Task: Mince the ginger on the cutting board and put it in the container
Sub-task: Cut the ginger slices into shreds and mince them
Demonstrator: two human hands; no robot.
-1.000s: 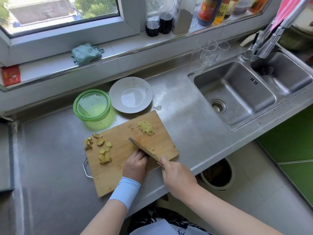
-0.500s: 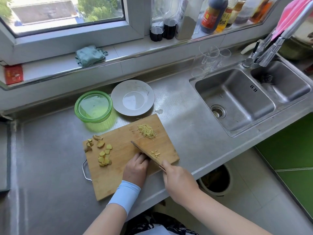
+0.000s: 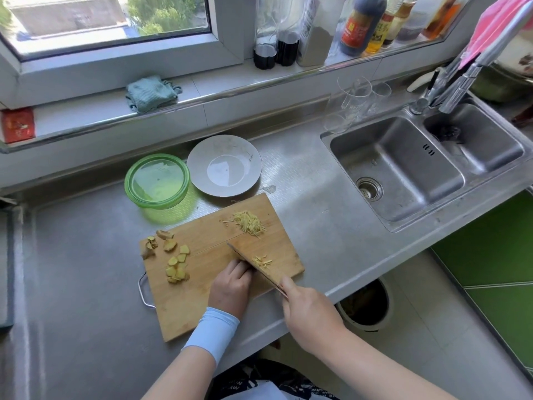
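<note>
**Two piles cut, one heap of slices left to mince**

Several ginger slices (image 3: 176, 262) lie loose on the left part of the cutting board (image 3: 202, 301), beside a few knobbly offcuts at the board's far-left corner. Toward the board's near middle, the left hand (image 3: 230, 287) rests knuckles-up, fingers curled under and pressed against the flank of the knife (image 3: 253, 262); whatever piece they pin is hidden beneath them. Just right of the blade sits a small scatter of fresh shreds (image 3: 262, 260), and at the board's far-right corner lies the larger pile of shredded ginger (image 3: 248, 222). The right hand (image 3: 310, 313) is wrapped closed around the knife handle, off the board's near-right edge.

To cut well here, I judge the curled fingertips should stay tucked behind the knuckles, with short strokes and the tip kept low. The strips still look long, so a crosswise pass seems needed before they count as minced.

The board's near-right corner overhangs the counter edge, above a bin (image 3: 364, 304) on the floor; shreds pushed that way could fall. Behind the board's far-left edge stands the green container (image 3: 157, 180), lid apparently on, with a grey plate (image 3: 225, 166) to its right. Bare counter left of the board gives room to shift it.
</note>
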